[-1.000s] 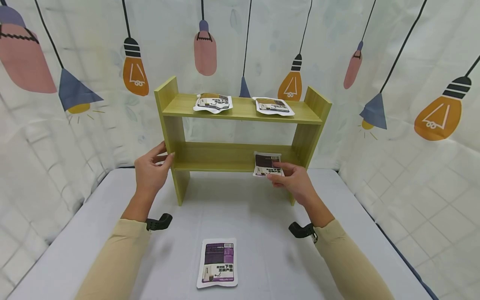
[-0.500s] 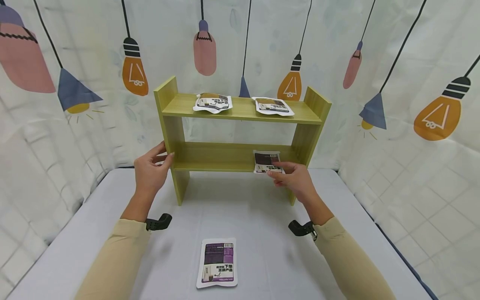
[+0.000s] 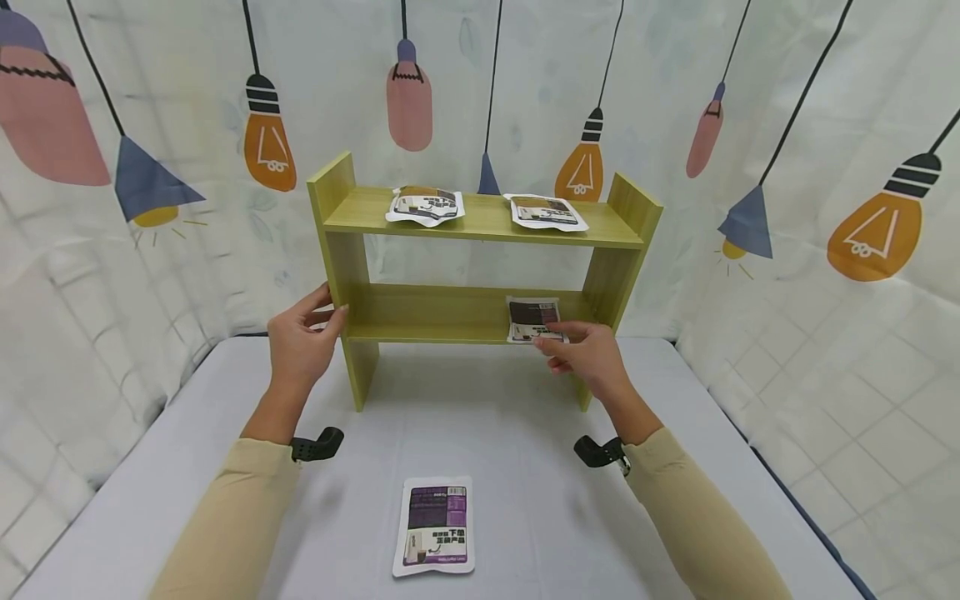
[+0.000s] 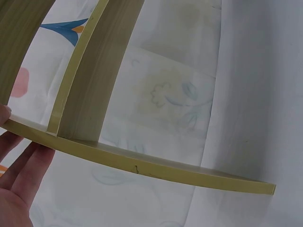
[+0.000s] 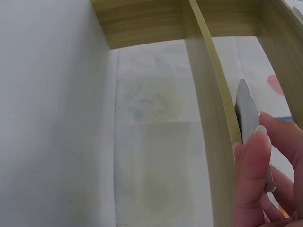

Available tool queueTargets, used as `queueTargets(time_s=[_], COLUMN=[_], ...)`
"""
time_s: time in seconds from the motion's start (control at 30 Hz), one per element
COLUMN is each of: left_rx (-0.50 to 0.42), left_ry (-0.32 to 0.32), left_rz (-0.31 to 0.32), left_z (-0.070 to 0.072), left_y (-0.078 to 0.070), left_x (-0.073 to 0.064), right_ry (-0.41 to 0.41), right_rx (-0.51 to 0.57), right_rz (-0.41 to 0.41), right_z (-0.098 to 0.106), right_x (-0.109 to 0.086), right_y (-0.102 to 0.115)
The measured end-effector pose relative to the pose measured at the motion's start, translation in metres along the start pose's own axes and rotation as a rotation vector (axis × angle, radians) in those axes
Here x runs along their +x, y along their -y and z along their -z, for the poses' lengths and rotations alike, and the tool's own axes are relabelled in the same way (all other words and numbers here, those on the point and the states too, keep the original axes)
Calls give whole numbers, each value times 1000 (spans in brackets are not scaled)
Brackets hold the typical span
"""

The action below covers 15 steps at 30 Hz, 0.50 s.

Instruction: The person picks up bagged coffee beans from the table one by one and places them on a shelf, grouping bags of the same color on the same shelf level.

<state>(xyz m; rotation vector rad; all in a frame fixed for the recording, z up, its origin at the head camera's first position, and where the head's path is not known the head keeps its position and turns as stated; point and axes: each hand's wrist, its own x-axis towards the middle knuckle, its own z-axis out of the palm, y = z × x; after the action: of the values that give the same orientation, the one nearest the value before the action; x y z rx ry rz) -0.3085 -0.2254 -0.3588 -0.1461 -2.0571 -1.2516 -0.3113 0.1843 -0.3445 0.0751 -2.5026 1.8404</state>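
Observation:
A two-tier wooden shelf [image 3: 472, 315] in pale yellow-green stands on the table. Its left side panel [image 4: 137, 165] is gripped by my left hand [image 3: 303, 335], thumb on one face and fingers on the other. My right hand [image 3: 592, 354] pinches the near right edge of a flat pouch [image 3: 531, 315], dark on top with a white border. That pouch lies over the lower board near the right panel. In the right wrist view the pouch [image 5: 246, 111] appears edge-on, close along the board, with fingers and thumb partly hiding it.
Two white-edged pouches, a left one [image 3: 426, 206] and a right one [image 3: 546, 212], lie on the top board. A purple-and-white pouch [image 3: 435, 527] lies on the white tablecloth [image 3: 525, 508] in front. Behind the shelf hangs a lamp-patterned curtain [image 3: 333, 92].
My right hand has pushed the pouch slightly farther back over the lower board. The left hand has stayed on the side panel.

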Motion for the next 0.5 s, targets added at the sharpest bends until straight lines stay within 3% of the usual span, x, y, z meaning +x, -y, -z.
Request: queueTargets(time_s=[0.5], left_rx=[-10], left_ry=[1], left_rz=[-5], left_z=[0], left_y=[-1], left_x=[-1], right_ry=[-11], right_rx=[-24], right_rz=[-16], right_z=[3], right_x=[2], right_y=[5])
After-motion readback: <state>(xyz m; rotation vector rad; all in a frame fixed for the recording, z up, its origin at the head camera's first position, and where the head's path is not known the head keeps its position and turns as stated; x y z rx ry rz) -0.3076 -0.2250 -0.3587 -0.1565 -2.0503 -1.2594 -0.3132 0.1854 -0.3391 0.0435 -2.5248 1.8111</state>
